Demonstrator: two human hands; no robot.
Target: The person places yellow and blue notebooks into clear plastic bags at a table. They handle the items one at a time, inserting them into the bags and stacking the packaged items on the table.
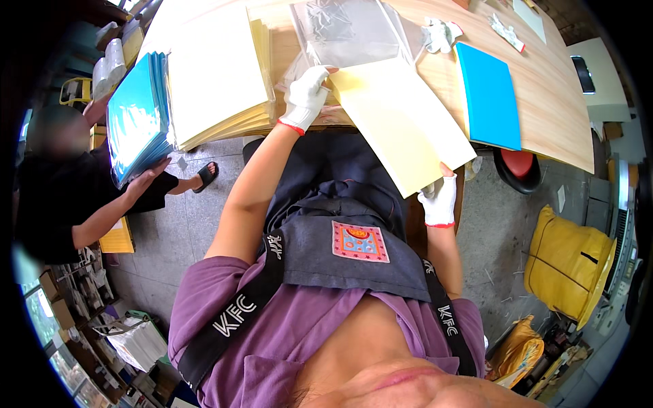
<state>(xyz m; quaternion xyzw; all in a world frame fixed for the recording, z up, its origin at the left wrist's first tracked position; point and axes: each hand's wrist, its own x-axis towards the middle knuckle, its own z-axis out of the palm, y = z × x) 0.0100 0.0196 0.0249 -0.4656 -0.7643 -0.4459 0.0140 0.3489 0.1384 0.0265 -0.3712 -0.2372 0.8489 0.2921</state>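
A pale yellow rectangular sheet or thin stack of paper (398,122) is held at a slant across the table's near edge. My left hand (306,97), in a white glove with a red cuff, grips its far left corner. At its near right end, my right hand (439,198), gloved the same way with a bare thumb tip showing, closes on the edge from below. Clear plastic sleeves (347,30) lie flat on the table just beyond the paper. How many sheets I hold, I cannot tell.
Plastic-wrapped cream paper packs (214,75) are stacked on the left. A person there holds wrapped blue packs (139,115). On the right lie a blue stack (488,95) and white gloves (441,34). A stool (518,166) and a yellow sack (568,265) stand beyond the table edge.
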